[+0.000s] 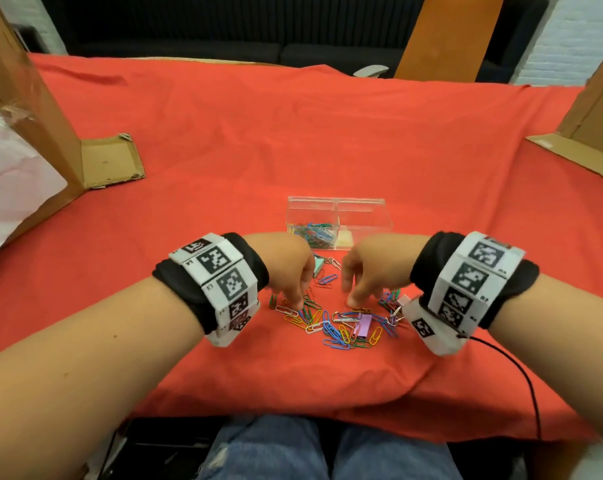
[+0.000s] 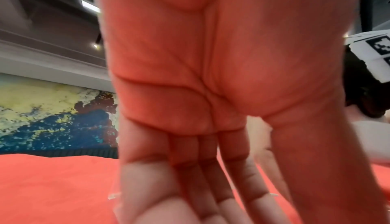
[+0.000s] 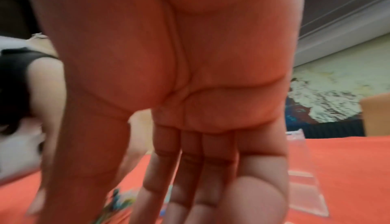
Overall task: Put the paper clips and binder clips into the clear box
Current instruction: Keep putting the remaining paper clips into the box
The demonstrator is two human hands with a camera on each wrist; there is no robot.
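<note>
A red cloth (image 1: 223, 140) covers the table and fills most of the head view, rumpled along its lower edge where blue jeans (image 1: 327, 452) show at the bottom of the frame. Cardboard panels (image 1: 33, 109) stand at the upper left and upper right, a flat cardboard flap (image 1: 111, 161) lies left of centre, and a dark sofa (image 1: 223, 29) runs across the top. At the centre of the frame sits the clear box (image 1: 358, 216), split into 2 compartments: the left one holds a heap of coloured paper clips, the right one a small pale item too blurred to name. Below it, loose paper clips (image 1: 334, 332) are scattered on the cloth, with a purple binder clip (image 1: 364, 325) among them and a green binder clip (image 1: 318, 268) nearer the box. Both forearms reach in from the bottom corners, each with a black wrist band carrying white marker tiles. The left hand (image 1: 289, 268) points its fingers down onto the left of the pile, the right hand (image 1: 365, 275) onto the right; both wrist views show extended, relaxed fingers, with nothing visibly gripped.
</note>
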